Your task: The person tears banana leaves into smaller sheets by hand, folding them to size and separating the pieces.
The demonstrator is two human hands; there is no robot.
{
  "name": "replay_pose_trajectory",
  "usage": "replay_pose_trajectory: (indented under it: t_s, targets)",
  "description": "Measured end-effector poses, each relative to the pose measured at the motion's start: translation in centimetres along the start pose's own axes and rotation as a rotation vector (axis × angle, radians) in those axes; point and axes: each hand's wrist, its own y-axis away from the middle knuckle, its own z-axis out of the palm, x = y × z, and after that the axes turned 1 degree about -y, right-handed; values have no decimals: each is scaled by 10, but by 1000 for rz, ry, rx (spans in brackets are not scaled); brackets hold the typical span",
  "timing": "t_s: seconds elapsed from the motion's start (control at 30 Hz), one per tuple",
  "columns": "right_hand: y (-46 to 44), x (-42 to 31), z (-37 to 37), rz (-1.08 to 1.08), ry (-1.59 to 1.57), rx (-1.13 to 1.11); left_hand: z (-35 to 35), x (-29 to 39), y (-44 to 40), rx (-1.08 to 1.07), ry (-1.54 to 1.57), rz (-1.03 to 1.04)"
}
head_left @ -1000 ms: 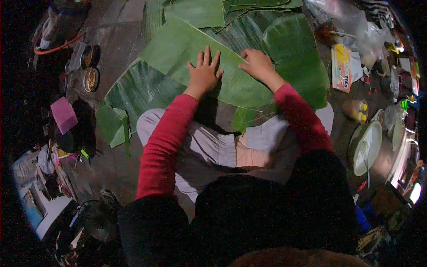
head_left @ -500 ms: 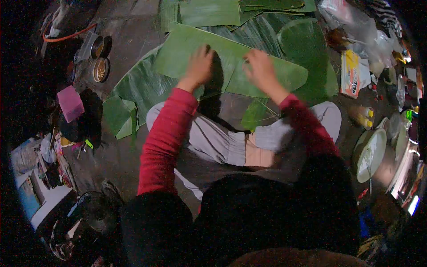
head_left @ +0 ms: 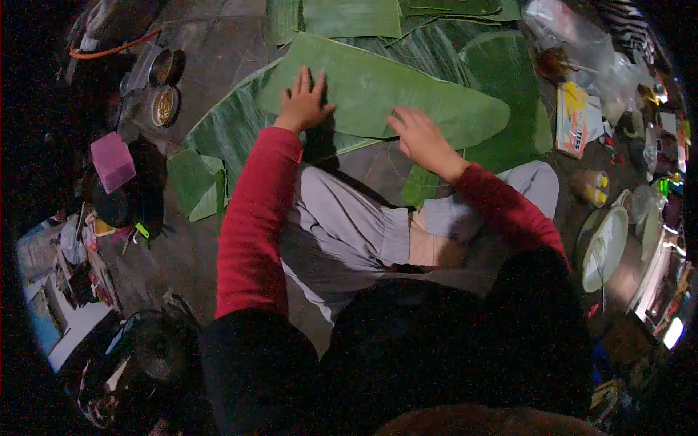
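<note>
Laying both palms down over a long, pale green leaf piece right now, and it's sitting in front of my bent legs, on top of some darker leaves. My left hand is wide open on the left part of it, fingers fanned apart and pointing away from me, thumb sticking out toward the middle. Nothing is gripped there, it's just flat-ish against the green surface. My right hand is down by the near edge, back of the hand up, fingers loosely open, close together and a bit bent, angled in toward the left. The fingertips are over the leaf, but I honestly can't tell how hard they touch, and I don't see them pinching anything. There's a clear gap between the two hands. A smaller green leaf scrap is on the floor just below my right hand, near my knees. Off to the left there's a folded leaf, and well to the right a yellow and orange packet and a pale bowl.
</note>
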Motion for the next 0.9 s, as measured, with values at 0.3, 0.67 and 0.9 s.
replay_pose_trajectory:
  t_s: [0.3, 0.67, 0.9]
  targets:
    - [9, 14, -1, 6, -72, 151, 5, 69, 13, 151, 21, 542]
    - [14, 23, -14, 71, -94, 126, 12, 62, 12, 124, -110, 438]
    - [26, 49, -46, 253, 105, 34, -10, 46, 17, -16, 331, 434]
